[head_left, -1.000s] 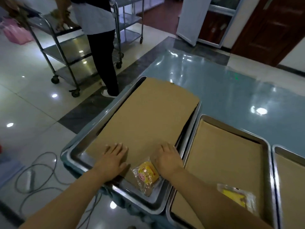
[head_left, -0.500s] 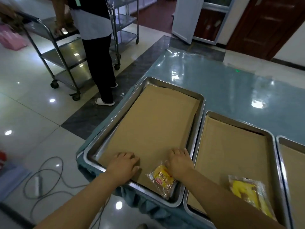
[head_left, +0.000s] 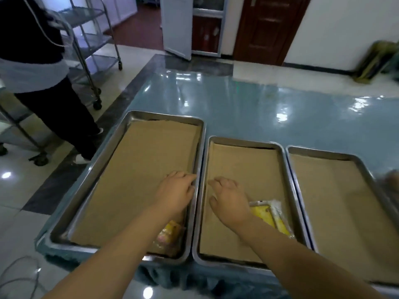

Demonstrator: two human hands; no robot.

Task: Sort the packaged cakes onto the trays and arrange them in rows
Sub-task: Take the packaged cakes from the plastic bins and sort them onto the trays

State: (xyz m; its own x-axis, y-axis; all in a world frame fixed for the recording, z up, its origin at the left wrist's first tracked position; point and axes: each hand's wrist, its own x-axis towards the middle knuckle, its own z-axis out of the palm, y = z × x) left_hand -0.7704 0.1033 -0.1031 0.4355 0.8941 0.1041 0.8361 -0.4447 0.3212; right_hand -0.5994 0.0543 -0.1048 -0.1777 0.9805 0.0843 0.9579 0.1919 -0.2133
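Resting our left hand [head_left: 176, 194] palm-down with fingers loosely curled and holding nothing, we touch the brown paper at the right wall of the left tray [head_left: 95, 169]. Our right hand [head_left: 230, 199] lies empty, fingers slightly bent, on the paper in the middle tray [head_left: 282, 152]. One packaged cake [head_left: 170, 234] sits under our left wrist; another packaged cake [head_left: 273, 216] lies just beside our right wrist. A third tray [head_left: 323, 152] stands alongside.
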